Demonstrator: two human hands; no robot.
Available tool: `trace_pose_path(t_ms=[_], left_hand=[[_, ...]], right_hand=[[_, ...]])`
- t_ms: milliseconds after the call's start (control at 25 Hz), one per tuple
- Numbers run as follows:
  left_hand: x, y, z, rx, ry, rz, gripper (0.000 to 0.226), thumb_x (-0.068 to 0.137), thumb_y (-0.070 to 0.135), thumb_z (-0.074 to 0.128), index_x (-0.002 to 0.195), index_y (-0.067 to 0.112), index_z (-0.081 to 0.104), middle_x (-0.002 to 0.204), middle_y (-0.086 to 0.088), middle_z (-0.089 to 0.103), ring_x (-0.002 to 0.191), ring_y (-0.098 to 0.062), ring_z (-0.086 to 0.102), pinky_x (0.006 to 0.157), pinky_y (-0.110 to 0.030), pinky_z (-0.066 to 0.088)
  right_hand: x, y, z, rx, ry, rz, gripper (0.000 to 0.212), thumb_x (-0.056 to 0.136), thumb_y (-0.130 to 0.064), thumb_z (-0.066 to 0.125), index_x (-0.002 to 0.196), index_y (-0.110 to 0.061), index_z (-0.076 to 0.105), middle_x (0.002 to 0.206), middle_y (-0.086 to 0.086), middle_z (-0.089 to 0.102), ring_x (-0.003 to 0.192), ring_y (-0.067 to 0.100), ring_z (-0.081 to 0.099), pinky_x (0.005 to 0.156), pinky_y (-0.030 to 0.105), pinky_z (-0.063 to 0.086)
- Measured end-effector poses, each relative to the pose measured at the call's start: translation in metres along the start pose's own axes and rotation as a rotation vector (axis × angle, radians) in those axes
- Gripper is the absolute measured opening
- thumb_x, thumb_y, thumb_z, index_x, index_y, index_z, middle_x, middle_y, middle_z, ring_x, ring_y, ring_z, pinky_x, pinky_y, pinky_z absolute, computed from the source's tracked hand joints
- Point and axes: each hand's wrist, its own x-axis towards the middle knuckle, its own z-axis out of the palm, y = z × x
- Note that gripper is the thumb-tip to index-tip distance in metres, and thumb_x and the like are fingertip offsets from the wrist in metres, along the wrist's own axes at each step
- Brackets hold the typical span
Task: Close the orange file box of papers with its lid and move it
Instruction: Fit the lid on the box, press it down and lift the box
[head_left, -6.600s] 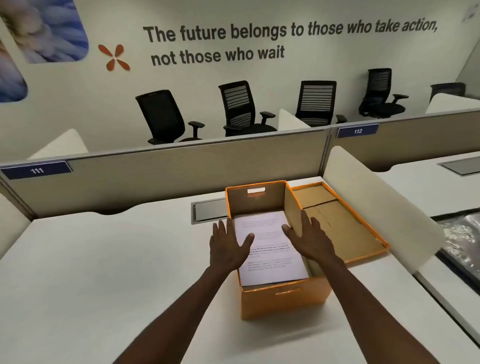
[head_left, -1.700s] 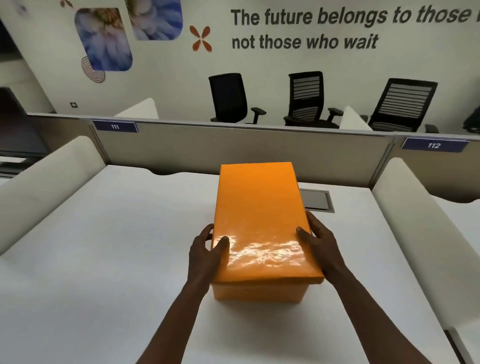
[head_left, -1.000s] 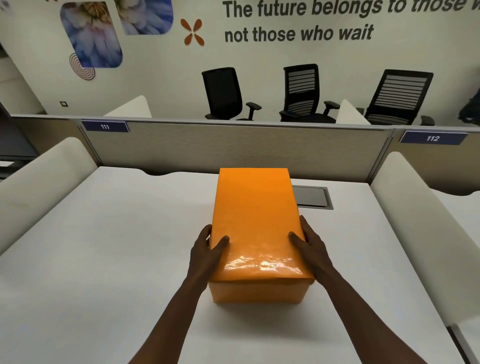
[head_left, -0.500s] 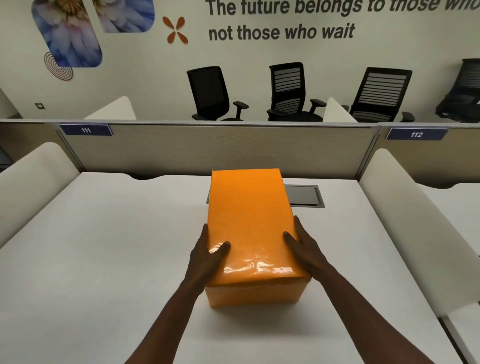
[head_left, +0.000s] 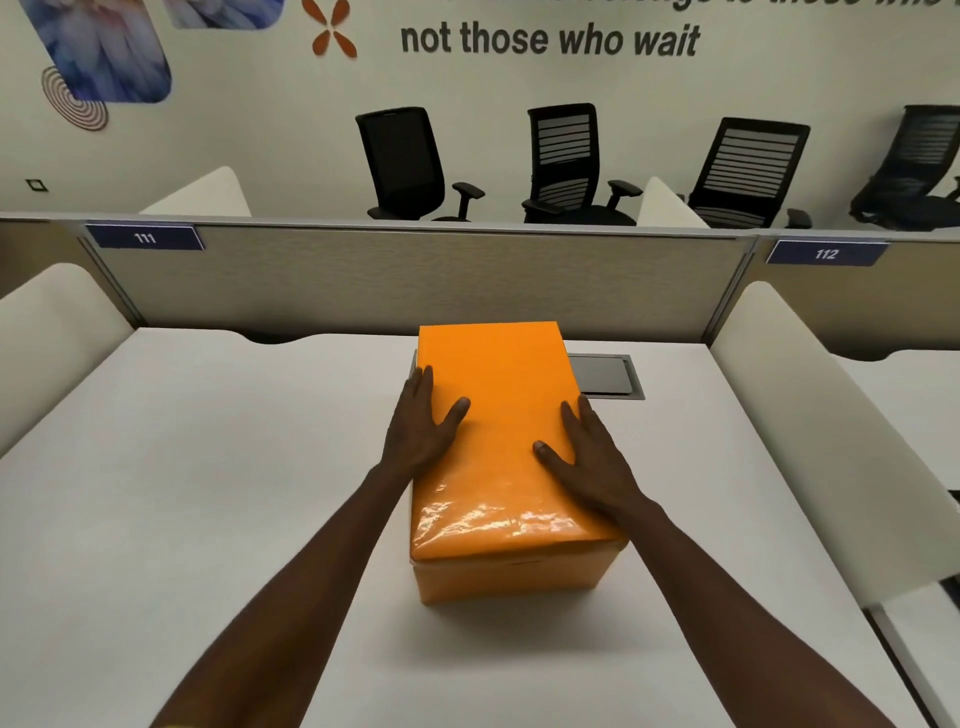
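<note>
The orange file box (head_left: 514, 577) stands on the white desk (head_left: 208, 493) with its glossy orange lid (head_left: 498, 384) fitted on top, so the papers are hidden. My left hand (head_left: 423, 428) lies along the lid's left edge, fingers straight and thumb on top. My right hand (head_left: 589, 460) lies along the lid's right edge the same way. Both hands press against the box from either side, about midway along its length.
A grey cable hatch (head_left: 605, 375) is set in the desk just behind and right of the box. A beige partition (head_left: 363, 280) closes the back. White curved dividers stand at the left (head_left: 52, 322) and right (head_left: 831, 426). Black office chairs (head_left: 405, 161) stand beyond.
My hands have slid from the near end of the lid to about its middle, with the fingers now straighter. The box has barely moved on the desk, and the lid stays on.
</note>
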Motion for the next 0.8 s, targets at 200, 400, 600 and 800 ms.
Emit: trace_pose_path(t_ms=[200,400,600,800], left_hand=[[0.043,-0.003,0.011,0.149,-0.094,0.013,0.088,0.100,0.059,0.044,0.162,0.006,0.011,0.172,-0.013,0.003,0.160,-0.029,0.004,0.126,-0.048,0.017],[0.047,-0.012,0.016,0.224,-0.100,-0.001,0.091,0.098,0.064,0.040,0.163,0.008,0.008,0.173,-0.010,0.000,0.160,-0.028,0.002,0.126,-0.049,0.018],[0.040,-0.004,0.004,0.158,-0.176,-0.026,0.097,0.096,0.063,0.047,0.163,0.009,0.000,0.173,-0.007,-0.010,0.160,-0.027,-0.007,0.127,-0.050,0.010],[-0.007,-0.006,-0.008,-0.248,-0.069,-0.140,0.099,0.089,0.066,0.057,0.163,0.023,0.007,0.172,-0.005,0.013,0.157,-0.032,0.021,0.122,-0.054,0.025]], right_hand=[[0.001,0.008,0.009,-0.086,0.006,0.021,0.089,0.091,-0.073,0.034,0.158,-0.029,-0.005,0.167,-0.006,-0.013,0.154,0.020,0.003,0.119,0.047,0.021],[0.006,0.008,0.012,-0.121,0.014,0.038,0.091,0.088,-0.078,0.031,0.159,-0.031,-0.002,0.167,-0.007,-0.012,0.153,0.021,0.007,0.118,0.048,0.025],[0.002,0.004,0.001,-0.019,-0.037,0.014,0.090,0.091,-0.070,0.041,0.159,-0.030,-0.003,0.167,-0.006,-0.011,0.153,0.023,0.010,0.119,0.048,0.022],[-0.037,0.016,-0.008,0.288,0.060,0.180,0.092,0.085,-0.068,0.050,0.158,-0.035,0.005,0.166,-0.001,0.015,0.147,0.030,0.030,0.113,0.050,0.031]])
